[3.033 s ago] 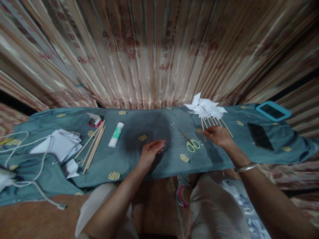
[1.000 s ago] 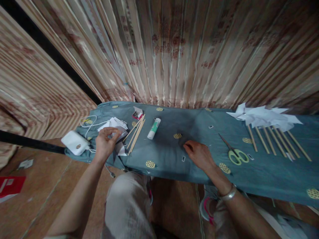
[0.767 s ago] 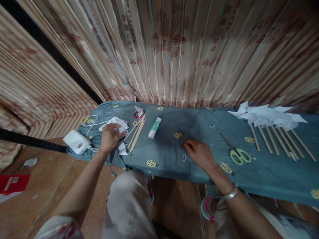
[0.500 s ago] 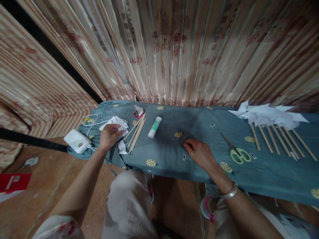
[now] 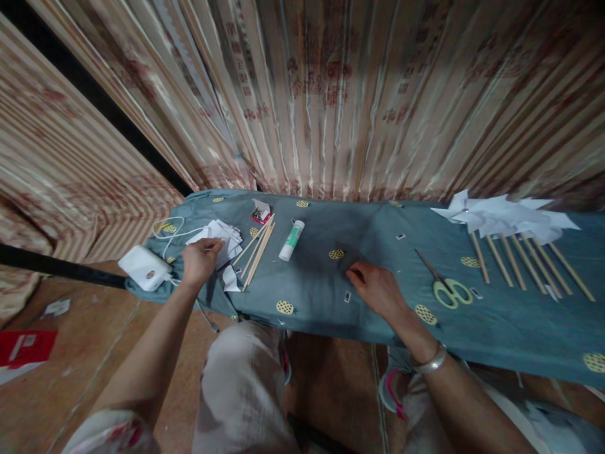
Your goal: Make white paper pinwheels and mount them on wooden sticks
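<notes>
At the left of the cloth-covered table, my left hand (image 5: 200, 260) is pinched closed at the near side of a pile of white paper pieces (image 5: 229, 237), its fingertips on the paper. My right hand (image 5: 378, 289) hovers low over the middle of the table, fingers curled together; whatever they may hold is hidden. Between the hands lie a green-and-white glue stick (image 5: 292, 239) and several thin wooden sticks (image 5: 259, 255). Scissors with green handles (image 5: 451, 292) rest to the right of my right hand.
Paper pinwheels (image 5: 510, 217) on wooden sticks lie at the right. A small open red box (image 5: 261, 212) stands behind the loose sticks. At the left edge is a white device (image 5: 145, 268) with a cable. A curtain (image 5: 321, 126) hangs behind the table (image 5: 331, 321).
My left hand has shifted slightly at the paper pile, and its fingers have drawn together into a pinch. My right hand stays almost where it was. The whole view has moved a little.
</notes>
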`<state>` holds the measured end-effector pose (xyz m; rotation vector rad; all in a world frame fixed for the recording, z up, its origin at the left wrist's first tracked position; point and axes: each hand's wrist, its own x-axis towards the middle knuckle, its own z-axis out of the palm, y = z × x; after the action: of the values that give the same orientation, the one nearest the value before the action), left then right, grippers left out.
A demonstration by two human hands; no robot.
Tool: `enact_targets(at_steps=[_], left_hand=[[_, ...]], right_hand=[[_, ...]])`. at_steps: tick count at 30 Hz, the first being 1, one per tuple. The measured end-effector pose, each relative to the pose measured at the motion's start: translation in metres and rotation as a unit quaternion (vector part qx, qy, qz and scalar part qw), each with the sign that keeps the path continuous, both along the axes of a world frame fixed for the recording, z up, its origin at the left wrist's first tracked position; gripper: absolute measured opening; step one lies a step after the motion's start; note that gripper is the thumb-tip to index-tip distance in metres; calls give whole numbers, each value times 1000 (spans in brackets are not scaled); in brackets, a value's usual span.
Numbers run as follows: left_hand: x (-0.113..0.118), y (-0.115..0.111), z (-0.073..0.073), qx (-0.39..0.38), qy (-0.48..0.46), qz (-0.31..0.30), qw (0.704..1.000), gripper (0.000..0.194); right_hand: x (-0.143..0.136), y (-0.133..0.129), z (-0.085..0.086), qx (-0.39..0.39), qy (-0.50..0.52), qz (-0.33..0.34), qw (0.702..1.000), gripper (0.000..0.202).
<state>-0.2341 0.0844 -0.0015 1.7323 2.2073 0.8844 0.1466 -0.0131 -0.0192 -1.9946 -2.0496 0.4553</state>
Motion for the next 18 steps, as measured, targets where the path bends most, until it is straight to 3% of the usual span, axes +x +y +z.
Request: enact_targets(at_steps=[10,18], left_hand=[[-3,5,-4,-22,-38,24,999,28],[-9,0,28,43,86,11,995,23]], right_hand=[[0,-1,2,-9,-1,1,1000,23],[2,-2,2,-7,0,9,1000,25]])
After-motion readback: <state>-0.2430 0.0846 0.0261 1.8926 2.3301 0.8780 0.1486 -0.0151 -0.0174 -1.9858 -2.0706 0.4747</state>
